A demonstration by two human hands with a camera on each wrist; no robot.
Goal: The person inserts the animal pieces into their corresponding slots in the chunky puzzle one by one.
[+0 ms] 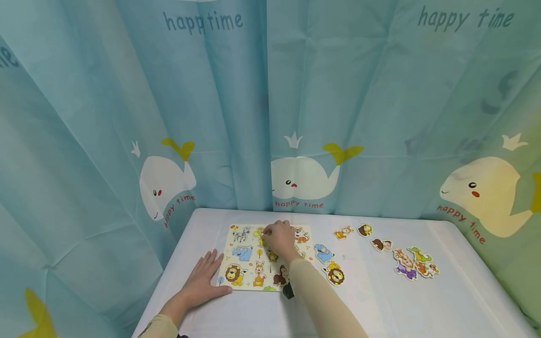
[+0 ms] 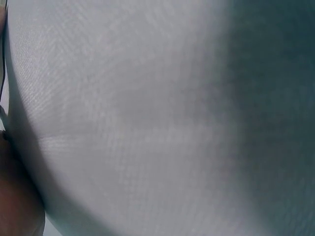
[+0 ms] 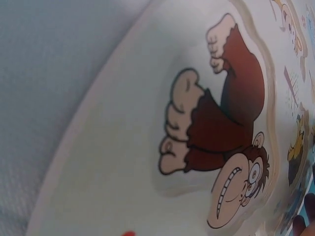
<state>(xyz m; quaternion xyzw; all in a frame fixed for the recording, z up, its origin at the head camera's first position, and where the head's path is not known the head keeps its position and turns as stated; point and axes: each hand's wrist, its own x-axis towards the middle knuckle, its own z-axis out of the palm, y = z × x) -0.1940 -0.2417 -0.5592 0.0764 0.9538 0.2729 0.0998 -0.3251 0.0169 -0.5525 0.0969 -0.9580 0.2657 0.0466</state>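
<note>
A pale animal puzzle board [image 1: 249,287] lies on the table, printed with a zebra, elephant, lion, kangaroo, monkey and others. My right hand [image 1: 281,239] reaches over its top row, curled fingertips pinching at the yellow giraffe piece [image 1: 259,237], which the hand partly hides. In the right wrist view, the board's monkey picture [image 3: 226,113] fills the middle, and dark fingertips [image 3: 307,209] show at the lower right edge. My left hand [image 1: 204,279] rests spread on the table along the board's left edge, its thumb by the near corner.
Loose pieces lie right of the board: elephant [image 1: 324,253], lion [image 1: 335,274], kangaroo [image 1: 343,232], monkey [image 1: 382,245]. Farther right is a cluster with a crocodile [image 1: 420,254], a purple animal [image 1: 406,271] and a tiger [image 1: 428,269]. A whale-print curtain [image 1: 236,117] hangs behind the white table [image 1: 372,305].
</note>
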